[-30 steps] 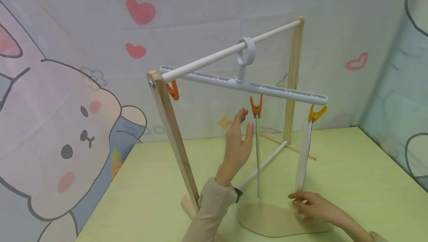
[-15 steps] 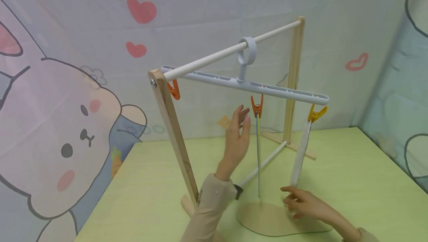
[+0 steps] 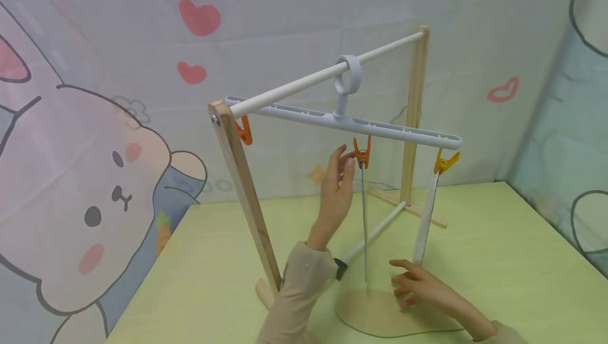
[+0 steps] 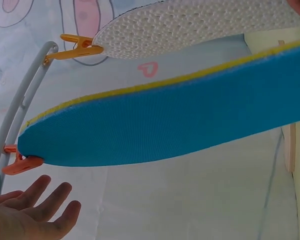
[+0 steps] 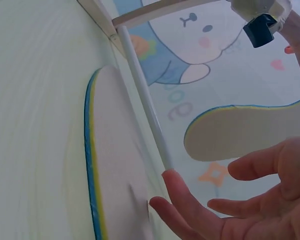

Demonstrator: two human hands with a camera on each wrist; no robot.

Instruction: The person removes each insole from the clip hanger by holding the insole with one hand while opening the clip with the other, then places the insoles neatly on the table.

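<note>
My left hand (image 3: 334, 199) is raised with loosely bent fingers just left of an orange clip (image 3: 363, 155). In the left wrist view its fingertips sit below that clip, apart from it, with nothing held. The clip grips the top of a hanging insole (image 4: 165, 120), blue on one face with a yellow layer, seen edge-on from the head. A white textured insole (image 3: 426, 220) hangs from a yellow clip (image 3: 445, 162) further right. Low down, my right hand (image 3: 423, 288) hovers over a beige insole (image 3: 366, 315) lying on the table, fingers spread and loosely bent, holding nothing.
A pale grey hanger (image 3: 342, 121) hooks over the white rod (image 3: 294, 85) of a wooden stand (image 3: 249, 204). Another orange clip (image 3: 244, 130) hangs at its left end. A lower rod (image 3: 380, 230) joins the stand's feet on the light green table (image 3: 180, 280).
My right hand has shifted left and slightly up, away from the lower end of the white insole. The left hand has risen slightly beside the orange clip.
</note>
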